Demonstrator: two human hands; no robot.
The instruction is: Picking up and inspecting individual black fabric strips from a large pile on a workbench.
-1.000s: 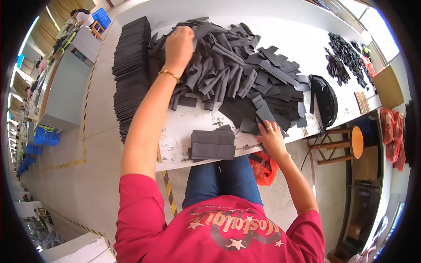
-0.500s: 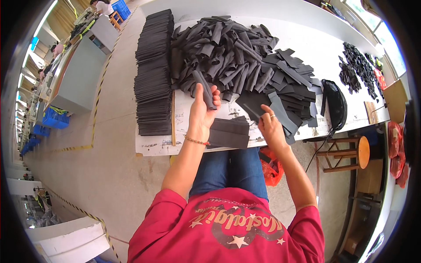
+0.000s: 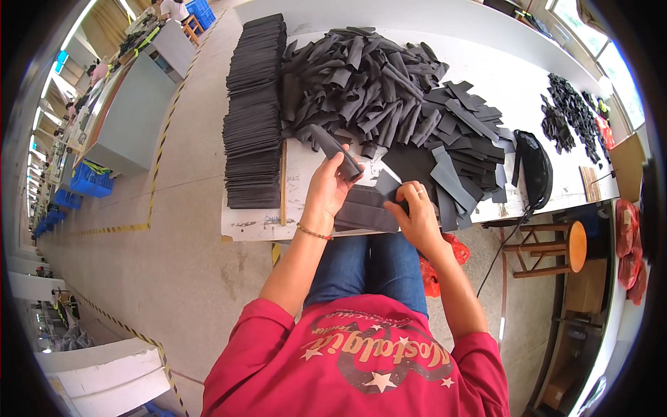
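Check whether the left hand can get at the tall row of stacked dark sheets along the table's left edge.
Probably yes. The left hand holds a dark strip, but the stacked sheets lie close to its left with only bare table between.

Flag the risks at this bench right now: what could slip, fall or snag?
1. The small stack of dark pieces under the right hand sits at the table's near edge; a nudge could push pieces onto the floor.
2. The left hand holds a long strip close to the loose heap; it might drag others along.
3. The tall stacked rows run along the table's left edge and could topple if bumped.
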